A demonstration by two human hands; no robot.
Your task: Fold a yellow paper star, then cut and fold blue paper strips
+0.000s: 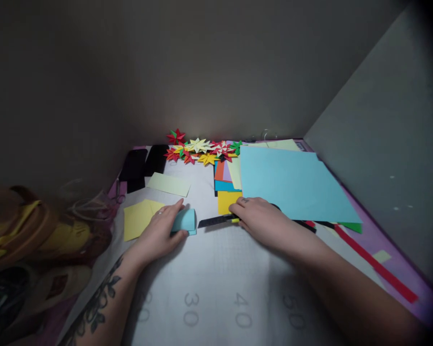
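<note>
My left hand (162, 228) lies on a small folded piece of light blue paper (184, 220), thumb and fingers around it against the white sheet. My right hand (256, 216) is closed on a black-bladed cutter knife (216, 221) with a yellow part near the fingers. Its blade points left towards the blue paper, a small gap apart from it. Most of the handle is hidden by the hand. Yellow paper pieces (134, 220) lie beside my left hand, and a pale yellow strip (169, 184) lies behind it. A yellow sheet (228, 202) sits just behind the knife.
Several folded paper stars (198, 145) line the back by the wall. A large light blue sheet (285, 180) covers the right, with a red strip (377, 264) in front. Dark flat objects (133, 165) and small scissors (120, 193) lie left, near a cluttered brown-and-yellow object (57, 235).
</note>
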